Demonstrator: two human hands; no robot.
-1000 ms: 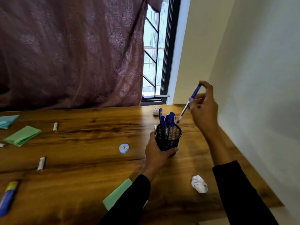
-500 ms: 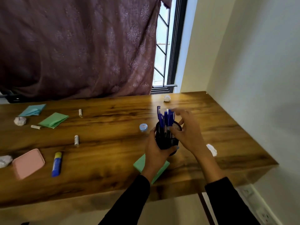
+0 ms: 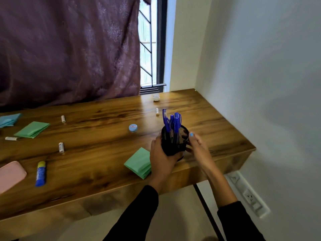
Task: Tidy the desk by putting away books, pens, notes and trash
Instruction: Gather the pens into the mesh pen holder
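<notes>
Right, both hands are on the black mesh pen holder (image 3: 174, 142), near the front edge of the tabletop (image 3: 97, 153), toward its right corner. Left hand (image 3: 162, 158) is wrapped round the lower wall from the left; right hand (image 3: 197, 145) has fingers curled against the rim and right side. Can't tell if the base is touching the wood or just lifted.

Blue pens (image 3: 172, 124) stand upright inside, tips down, caps above the rim.

Handling, as a judgement: holder is light, stiff wire mesh, decent friction, not fragile. Top-heavy with pens loose in it, so tilting will spill them. Grip low on the wall, keep it vertical.

Not yet put away: green notes (image 3: 139, 162) just left of the left hand, more green notes (image 3: 32, 129) and blue notes (image 3: 8, 120) toward the back left, a crumpled paper ball (image 3: 156, 97) by the back edge, a glue stick (image 3: 40, 173) front left.
</notes>
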